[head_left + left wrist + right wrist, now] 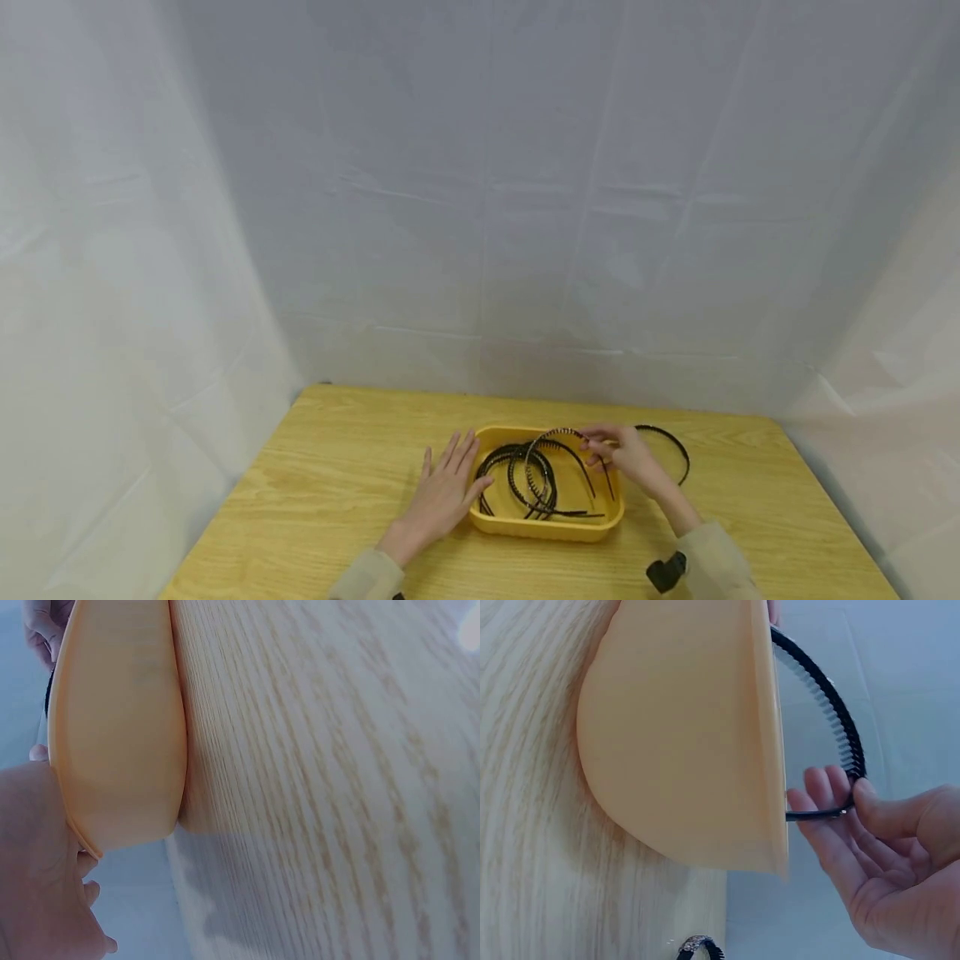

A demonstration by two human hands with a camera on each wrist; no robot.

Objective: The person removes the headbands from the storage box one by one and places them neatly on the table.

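Holding one black headband [558,454] by its arc, the right hand [626,458] is seen over the right end of the yellow tray [545,528]. In the right wrist view the band is pinched between the thumb and the fingertips [826,796], which are curled round its thin, toothed strip just above the tray's rim; the grip is narrow and closed on the band, not on the tray. The step in hand is judged to be the lifting or sorting of a single headband at the tray. Most of the held band arches over the tray's middle, left of the grip, with its ends reaching down among the other headbands [521,483] lying in the tray.

The left hand [442,492] is laid flat on the table [322,467] against the tray's left side, fingers straight and spread, nothing held; the tray appears to be steadied by it. One more headband [671,450] lies on the table just right of the tray, behind the right wrist.

For the next move, a clean separation would be called for: the held band overlaps its neighbours in the tray, so snagging on their teeth is judged likely unless it is raised free while the tray is kept pressed down.
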